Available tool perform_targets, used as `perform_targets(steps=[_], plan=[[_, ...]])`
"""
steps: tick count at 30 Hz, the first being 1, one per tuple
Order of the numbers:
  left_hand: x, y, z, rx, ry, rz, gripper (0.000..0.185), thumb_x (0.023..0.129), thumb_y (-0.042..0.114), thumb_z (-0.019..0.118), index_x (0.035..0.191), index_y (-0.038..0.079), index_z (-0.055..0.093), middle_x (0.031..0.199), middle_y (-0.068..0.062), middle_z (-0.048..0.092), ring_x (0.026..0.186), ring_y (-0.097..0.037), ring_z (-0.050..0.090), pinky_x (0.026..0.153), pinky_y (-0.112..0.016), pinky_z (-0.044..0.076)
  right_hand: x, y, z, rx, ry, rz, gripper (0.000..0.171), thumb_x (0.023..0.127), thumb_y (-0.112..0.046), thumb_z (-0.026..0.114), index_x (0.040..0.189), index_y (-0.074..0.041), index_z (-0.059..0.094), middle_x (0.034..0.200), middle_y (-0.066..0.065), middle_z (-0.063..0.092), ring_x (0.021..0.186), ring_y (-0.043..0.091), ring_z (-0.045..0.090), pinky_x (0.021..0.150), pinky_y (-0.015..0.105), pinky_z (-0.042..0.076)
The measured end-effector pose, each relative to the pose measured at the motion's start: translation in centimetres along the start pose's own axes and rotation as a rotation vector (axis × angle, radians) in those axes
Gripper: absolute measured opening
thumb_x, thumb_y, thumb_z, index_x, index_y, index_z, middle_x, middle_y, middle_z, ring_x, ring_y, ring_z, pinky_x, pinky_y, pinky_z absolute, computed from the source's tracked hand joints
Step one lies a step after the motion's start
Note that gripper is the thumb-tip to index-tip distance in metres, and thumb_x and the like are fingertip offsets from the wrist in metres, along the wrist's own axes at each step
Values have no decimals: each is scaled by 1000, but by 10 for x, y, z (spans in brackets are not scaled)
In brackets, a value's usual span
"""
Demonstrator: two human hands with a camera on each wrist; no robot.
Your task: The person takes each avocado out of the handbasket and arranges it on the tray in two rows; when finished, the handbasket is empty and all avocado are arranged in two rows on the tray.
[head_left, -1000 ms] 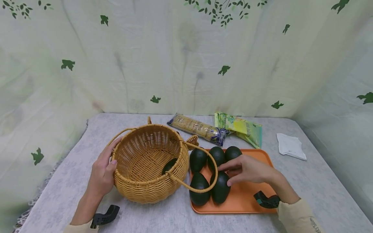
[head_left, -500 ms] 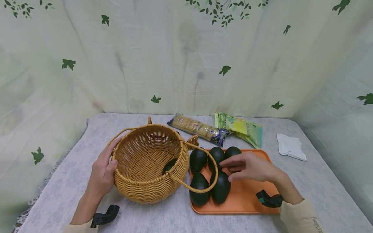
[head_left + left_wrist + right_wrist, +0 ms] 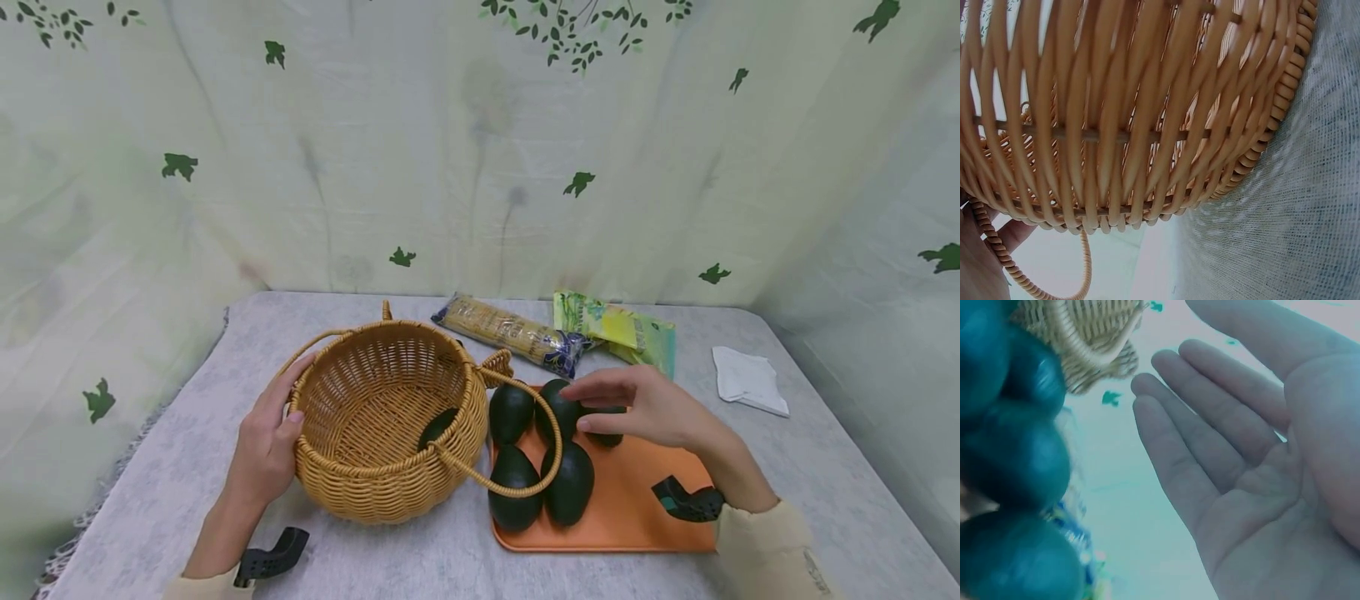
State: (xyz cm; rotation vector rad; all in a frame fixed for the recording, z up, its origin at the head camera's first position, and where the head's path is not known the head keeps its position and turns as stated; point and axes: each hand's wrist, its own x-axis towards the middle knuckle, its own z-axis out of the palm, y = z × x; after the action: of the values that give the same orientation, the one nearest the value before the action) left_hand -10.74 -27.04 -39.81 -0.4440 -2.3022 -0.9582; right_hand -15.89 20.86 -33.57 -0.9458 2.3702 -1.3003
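The person's left hand [image 3: 264,446] is gripping the left rim of a round woven wicker basket [image 3: 352,479], thumb curled over the edge and fingers wrapped around the outer wall. The basket is standing on the grey cloth-covered table [image 3: 150,467] toward its left side, one looped handle [image 3: 525,450] hanging out over the orange plastic tray [image 3: 637,517] beside it. One dark green avocado [image 3: 437,427] is lying inside the basket against its right wall. In the left wrist view the basket's woven wall [image 3: 1122,125] is filling most of the frame.

The person's right hand [image 3: 645,408] is hovering palm down over the far part of the tray, fingers straight and held close together, holding nothing; the right wrist view is showing the open palm [image 3: 1260,487] with the fingers extended side by side. Beneath the fingertips three dark green avocados are lying in a row along the tray's far edge [image 3: 512,412] [image 3: 557,406] [image 3: 604,435], the rightmost largely covered by the hand. Whether the fingers are touching them cannot be told. Two more avocados [image 3: 513,487] [image 3: 570,483] are lying nearer the tray's front edge.

Along the table's far edge a clear packet of noodles [image 3: 510,335] and a green-yellow packet [image 3: 618,329] are lying side by side, and a folded white cloth [image 3: 746,379] is lying toward the right edge.
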Motion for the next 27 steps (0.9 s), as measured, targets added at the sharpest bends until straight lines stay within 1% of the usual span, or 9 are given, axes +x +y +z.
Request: perform_targets(steps=[2, 5, 8, 12, 15, 19, 23, 27], plan=[[0, 0, 0, 0, 1, 3, 62, 97, 13, 36, 158, 13, 43, 156, -14, 49, 145, -2, 36, 112, -11, 25, 6, -6, 0, -13, 14, -23, 40, 92, -24, 77, 131, -14, 70, 128, 11, 71, 116, 32, 69, 93, 36, 57], [0, 1, 0, 3, 2, 9, 62, 97, 13, 37, 158, 12, 43, 156, -15, 49, 145, -1, 36, 111, -10, 25, 16, -16, 1, -37, 37, -58, 37, 92, -23, 78, 128, -18, 71, 126, 4, 71, 115, 28, 68, 95, 38, 56], [0, 2, 0, 3, 0, 8, 61, 97, 14, 37, 158, 12, 43, 155, -16, 50, 145, 0, 36, 111, -10, 25, 26, -25, 2, -70, 53, -77, 36, 92, -23, 77, 127, -19, 69, 124, -2, 69, 115, 18, 67, 96, 35, 56], [1, 2, -1, 5, -1, 4, 62, 97, 14, 37, 158, 12, 42, 155, -17, 49, 145, 0, 35, 110, -9, 25, 40, -37, 5, -77, 36, -110, 38, 93, -22, 76, 130, -18, 68, 125, -3, 68, 115, 12, 65, 97, 32, 54], [0, 2, -1, 5, 0, 6, 61, 97, 13, 37, 158, 12, 42, 155, -18, 49, 145, 0, 35, 111, -9, 25, 53, -45, 9, -83, 15, -156, 36, 94, -21, 75, 129, -15, 67, 127, 1, 68, 118, 17, 65, 100, 34, 53], [-1, 1, -1, -1, 3, 12, 60, 97, 12, 38, 157, 8, 44, 153, -21, 50, 145, 0, 36, 111, -10, 25, 73, -55, 17, -80, -13, -201, 33, 95, -20, 74, 127, -11, 67, 126, 8, 68, 118, 26, 64, 101, 38, 53], [-1, 1, -1, -3, 4, 14, 60, 97, 12, 39, 156, 6, 44, 153, -22, 50, 145, 0, 36, 111, -10, 25, 92, -66, 24, -77, -33, -229, 33, 95, -20, 73, 125, -10, 66, 124, 7, 66, 117, 25, 64, 100, 42, 54], [-1, 0, 0, -5, 3, 14, 59, 97, 12, 38, 156, 5, 44, 153, -21, 49, 145, -1, 35, 112, -10, 25, 110, -77, 33, -92, -68, -250, 35, 95, -20, 73, 128, -10, 64, 124, 4, 66, 118, 20, 64, 100, 38, 54]])
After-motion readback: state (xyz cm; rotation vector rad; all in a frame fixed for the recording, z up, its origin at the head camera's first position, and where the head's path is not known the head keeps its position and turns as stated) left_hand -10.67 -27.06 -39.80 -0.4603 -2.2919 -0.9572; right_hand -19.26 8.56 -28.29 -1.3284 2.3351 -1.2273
